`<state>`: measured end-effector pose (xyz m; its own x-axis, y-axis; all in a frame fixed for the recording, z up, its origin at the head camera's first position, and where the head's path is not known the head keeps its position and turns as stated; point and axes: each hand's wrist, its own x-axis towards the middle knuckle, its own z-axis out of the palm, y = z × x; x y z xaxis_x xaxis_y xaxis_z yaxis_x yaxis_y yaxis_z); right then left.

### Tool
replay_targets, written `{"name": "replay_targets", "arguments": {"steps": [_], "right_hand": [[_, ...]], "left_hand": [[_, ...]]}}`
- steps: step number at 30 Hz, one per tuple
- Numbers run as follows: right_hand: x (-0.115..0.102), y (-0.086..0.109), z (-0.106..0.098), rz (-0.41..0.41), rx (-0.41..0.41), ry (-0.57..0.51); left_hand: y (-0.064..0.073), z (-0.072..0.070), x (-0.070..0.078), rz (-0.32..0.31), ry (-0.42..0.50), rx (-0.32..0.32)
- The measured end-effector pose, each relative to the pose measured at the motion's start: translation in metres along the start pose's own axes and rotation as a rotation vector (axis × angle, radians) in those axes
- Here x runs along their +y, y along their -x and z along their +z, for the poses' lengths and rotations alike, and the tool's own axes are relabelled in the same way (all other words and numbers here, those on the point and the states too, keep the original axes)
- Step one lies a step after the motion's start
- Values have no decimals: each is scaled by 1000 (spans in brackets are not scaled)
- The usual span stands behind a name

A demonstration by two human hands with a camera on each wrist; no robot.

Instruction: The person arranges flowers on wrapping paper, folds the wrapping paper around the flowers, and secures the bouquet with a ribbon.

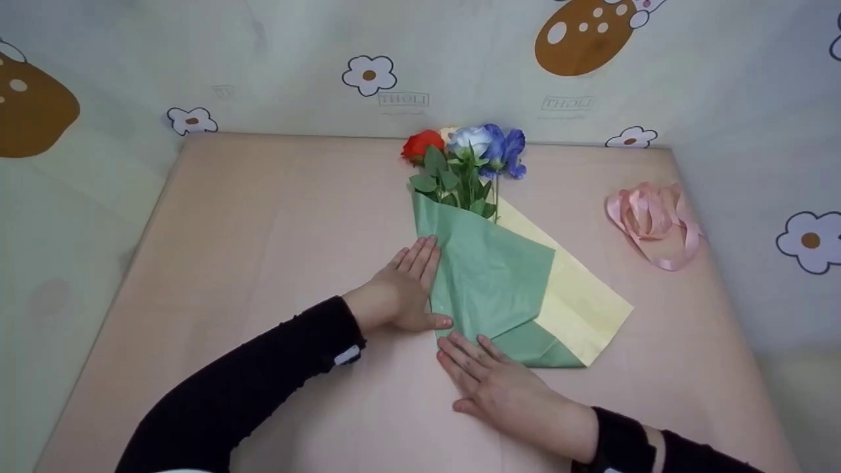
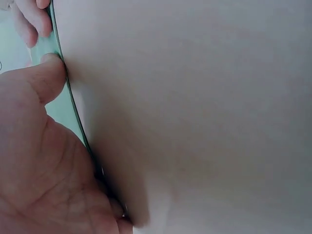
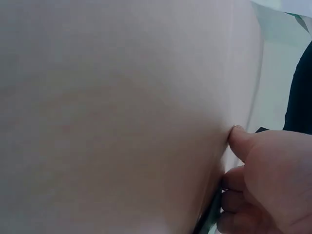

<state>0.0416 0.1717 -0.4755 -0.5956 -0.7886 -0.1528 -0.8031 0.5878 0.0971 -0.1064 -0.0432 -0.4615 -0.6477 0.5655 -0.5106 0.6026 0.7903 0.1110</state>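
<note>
Green wrapping paper (image 1: 493,269) is folded over the stems of a small bunch of flowers on the table, with a pale yellow sheet (image 1: 585,302) showing from under its right side. A red rose (image 1: 422,146), a pale blue rose (image 1: 470,142) and a blue flower (image 1: 506,150) stick out at the top among green leaves. My left hand (image 1: 407,282) lies flat along the paper's left edge, fingers extended. At the lower edge, my right hand (image 1: 502,391) rests with straight fingers, their tips touching the paper's lower left corner. Both wrist views show mostly tabletop beside the hands.
A loose coil of pink ribbon (image 1: 650,217) lies near the table's right edge. The table (image 1: 282,217) has a pinkish cover, and a patterned curtain (image 1: 289,59) hangs behind it and along its sides.
</note>
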Motion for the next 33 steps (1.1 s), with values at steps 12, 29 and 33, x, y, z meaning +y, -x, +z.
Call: {"name": "replay_targets", "arguments": {"steps": [12,29,33], "right_hand": [[-4,-1,-3,27,-29,-14],[-2,-1,-4,27,-82,-37],[-1,-1,-3,23,-61,-33]], "left_hand": [[-20,-13,-27,23,-12,33],[-35,-19,-31,-108,-147,116],[-13,-5,-7,-39,-134,79]]}}
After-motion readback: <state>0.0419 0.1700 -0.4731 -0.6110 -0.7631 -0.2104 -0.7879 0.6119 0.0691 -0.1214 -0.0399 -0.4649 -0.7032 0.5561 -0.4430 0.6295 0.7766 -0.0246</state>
